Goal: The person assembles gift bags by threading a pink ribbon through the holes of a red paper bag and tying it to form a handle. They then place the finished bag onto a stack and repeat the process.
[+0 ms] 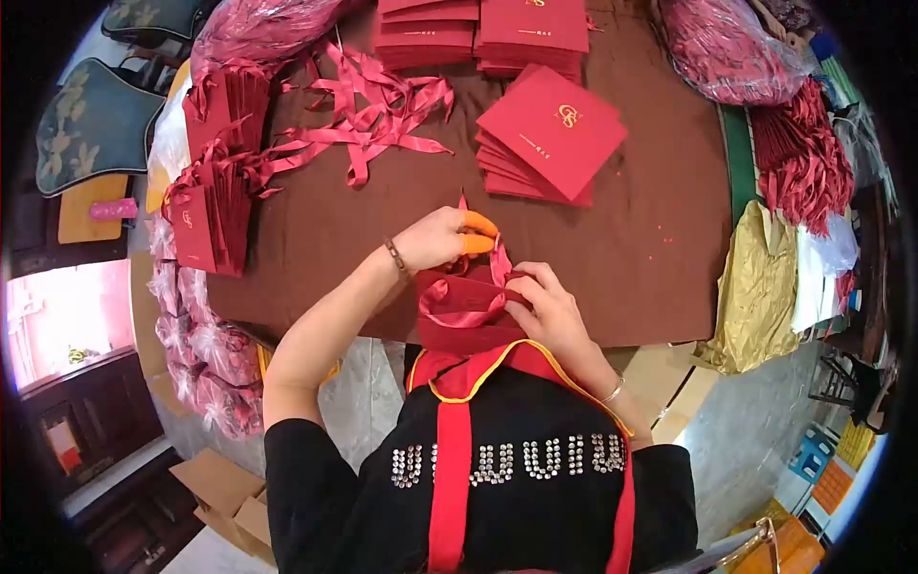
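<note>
A red paper bag (464, 330) is at the table's near edge, against my body, with a pink-red ribbon (500, 263) at its top. My left hand (449, 239), with orange covers on its fingertips, is closed on the ribbon at the bag's upper edge. On the bag's right side, my right hand (550, 306) grips its edge with fingers bent. Loose ribbons (382, 105) lie in a tangle further up the table. Flat red bags with gold print (553, 134) are stacked right of them.
More red stacks (426, 33) stand at the table's far edge. Bags with ribbons (215, 201) stand at the left. Plastic-wrapped bundles (736, 53) are at the far right, above a gold sack (760, 287). Cardboard boxes (225, 493) sit on the floor.
</note>
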Tool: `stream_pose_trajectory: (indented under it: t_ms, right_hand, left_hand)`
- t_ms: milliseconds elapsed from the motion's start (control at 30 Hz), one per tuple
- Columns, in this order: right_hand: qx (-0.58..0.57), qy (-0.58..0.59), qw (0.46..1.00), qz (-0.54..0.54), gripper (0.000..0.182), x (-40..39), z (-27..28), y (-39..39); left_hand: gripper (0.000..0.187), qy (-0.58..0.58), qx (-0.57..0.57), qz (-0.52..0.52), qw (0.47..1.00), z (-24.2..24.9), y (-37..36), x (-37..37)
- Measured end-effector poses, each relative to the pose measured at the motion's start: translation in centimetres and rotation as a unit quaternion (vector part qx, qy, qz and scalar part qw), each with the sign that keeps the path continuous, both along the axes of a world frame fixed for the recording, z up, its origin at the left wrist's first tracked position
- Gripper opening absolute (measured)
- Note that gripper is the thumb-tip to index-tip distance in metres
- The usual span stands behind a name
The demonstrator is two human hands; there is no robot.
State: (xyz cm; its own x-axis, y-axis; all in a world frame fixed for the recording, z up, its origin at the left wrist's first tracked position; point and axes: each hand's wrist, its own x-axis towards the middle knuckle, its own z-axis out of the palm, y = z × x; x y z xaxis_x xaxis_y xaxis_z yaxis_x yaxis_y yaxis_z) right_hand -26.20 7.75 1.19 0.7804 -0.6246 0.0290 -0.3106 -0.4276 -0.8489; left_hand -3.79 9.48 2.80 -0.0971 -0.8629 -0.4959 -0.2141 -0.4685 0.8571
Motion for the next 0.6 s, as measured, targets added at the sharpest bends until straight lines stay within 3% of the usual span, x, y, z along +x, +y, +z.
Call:
stream_pose_trajectory:
  t_ms: [33,300,433,500,533,600]
  right_hand:
    - [0.001,-0.004,1.0,-0.003,0.021,0.0,-0.1,0.0]
    - [0.02,0.009,1.0,-0.013,0.023,0.0,-0.1,-0.2]
    - [-0.017,-0.003,0.999,0.029,0.027,0.2,-1.5,-0.5]
    - [-0.031,-0.015,0.998,0.058,0.029,0.6,-1.5,-0.7]
    - [0.011,-0.008,0.997,0.076,0.029,0.9,-0.9,-0.8]
    - [0.04,-0.026,0.993,0.108,0.029,1.4,-0.7,-1.1]
  left_hand:
    - [0.027,0.049,0.06,-0.008,0.997,0.2,-0.2,0.0]
    - [0.016,-0.005,0.021,-0.022,1.0,-0.9,-0.5,-0.2]
    - [0.01,0.058,-0.052,0.04,0.996,-0.4,-1.2,-0.3]
    - [0.007,0.089,-0.086,0.159,0.979,1.1,-2.2,0.3]
    - [0.006,0.176,-0.116,0.191,0.959,0.4,-2.8,1.3]
    - [0.009,0.19,-0.11,0.208,0.953,0.4,-3.3,1.5]
